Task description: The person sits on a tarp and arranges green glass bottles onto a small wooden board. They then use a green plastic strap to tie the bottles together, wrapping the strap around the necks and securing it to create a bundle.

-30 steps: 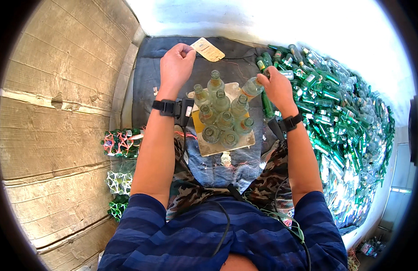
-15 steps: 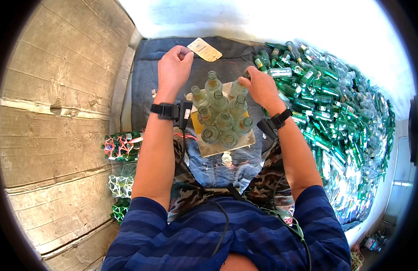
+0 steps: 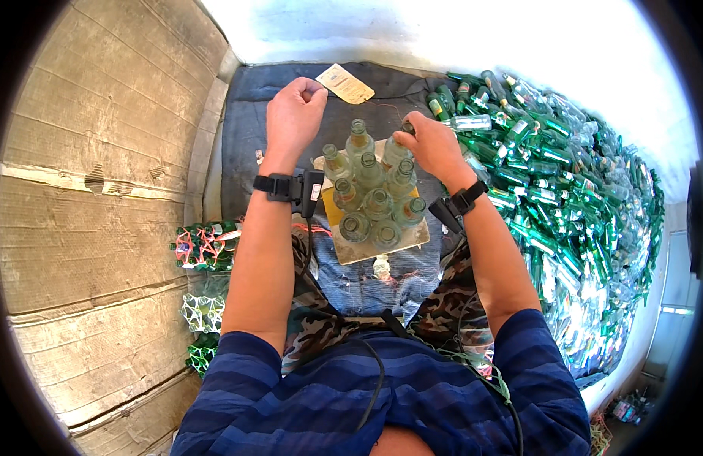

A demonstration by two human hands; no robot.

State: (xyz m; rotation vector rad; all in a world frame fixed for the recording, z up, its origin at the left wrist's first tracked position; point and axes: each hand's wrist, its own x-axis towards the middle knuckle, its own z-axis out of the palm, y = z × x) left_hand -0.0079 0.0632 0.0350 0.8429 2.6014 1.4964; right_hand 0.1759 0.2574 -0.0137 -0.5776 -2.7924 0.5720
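Note:
Several clear glass bottles (image 3: 368, 171) stand upright, packed close together on a small pale square board (image 3: 351, 252) in front of me. My right hand (image 3: 433, 144) is closed around the neck of the clear bottle (image 3: 395, 152) at the board's far right corner, its fingers partly hiding the top. My left hand (image 3: 296, 112) is raised beyond the far left of the group, with thumb and fingers pinched together. Whatever it holds, if anything, is hidden. Close by its fingertips lies a yellowish printed card (image 3: 346, 83), on a dark mat (image 3: 249, 114).
A big heap of mostly green glass bottles (image 3: 549, 167) slopes along the right. Flattened cardboard (image 3: 101, 228) walls the left side. At its foot sit bundled bottles (image 3: 202, 245) in red netting and more in white netting (image 3: 203, 313). A white wall (image 3: 412, 34) rises at the back.
My right hand has shifted slightly left, and the bottle in it now stands closer to the others. My left hand has hardly moved.

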